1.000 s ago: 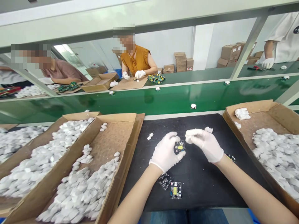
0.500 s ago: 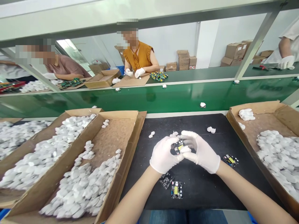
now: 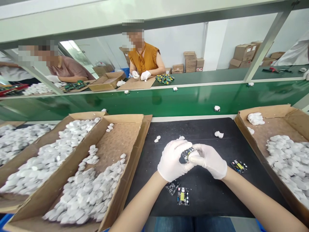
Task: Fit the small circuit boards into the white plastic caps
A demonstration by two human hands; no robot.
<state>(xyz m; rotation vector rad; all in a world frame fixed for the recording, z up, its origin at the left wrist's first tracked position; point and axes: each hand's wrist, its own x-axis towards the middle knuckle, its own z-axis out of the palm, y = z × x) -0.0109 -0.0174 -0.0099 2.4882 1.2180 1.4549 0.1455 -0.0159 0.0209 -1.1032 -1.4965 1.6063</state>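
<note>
Both of my hands wear white gloves and meet over the black mat (image 3: 205,193). My left hand (image 3: 172,161) grips a small circuit board (image 3: 187,154) with a yellow part on it. My right hand (image 3: 209,160) presses a white plastic piece (image 3: 193,156) against that board; most of the piece is hidden by the fingers. Two more circuit boards (image 3: 182,196) lie on the mat just below my hands, and another circuit board (image 3: 238,166) lies to the right.
Cardboard trays of white plastic shells stand at the left (image 3: 113,145) and at the right (image 3: 265,111). Loose white shells (image 3: 219,134) lie on the mat. A green conveyor belt (image 3: 169,103) carries white pieces behind it. Other people work across the belt.
My hands, apart a second ago, have come together and moved slightly down. The right hand's white piece now sits against the board in my left hand.
</note>
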